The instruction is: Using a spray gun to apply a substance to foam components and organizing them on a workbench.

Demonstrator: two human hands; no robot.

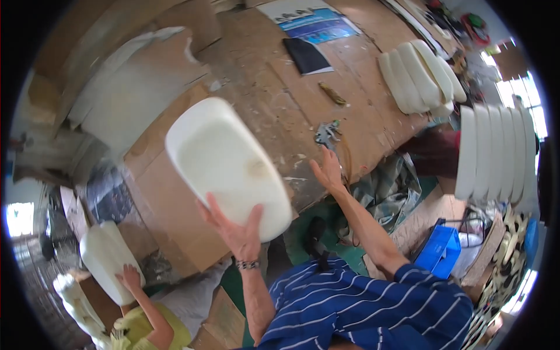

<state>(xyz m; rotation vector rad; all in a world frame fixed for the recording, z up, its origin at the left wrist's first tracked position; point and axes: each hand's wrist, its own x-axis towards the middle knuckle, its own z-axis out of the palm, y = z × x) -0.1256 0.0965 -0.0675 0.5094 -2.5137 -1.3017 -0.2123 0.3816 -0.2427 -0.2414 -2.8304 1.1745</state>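
Scarred wooden workbench (274, 111) fills the background, with cardboard sheets (175, 204) leaning at its near edge. Beyond the right hand (328, 171) lie a metal tool (326, 134), a dark folder (307, 56) and, further right, rows of white foam pads (421, 76). Low to the left, another person's hand (129, 277) rests on a similar white piece (105, 256). Fisheye bending blurs the rim. Left hand (236, 230) grips the lower edge of a large white foam cushion (224, 163), fingers spread around it. Right hand is spread flat on the bench edge, holding nothing.
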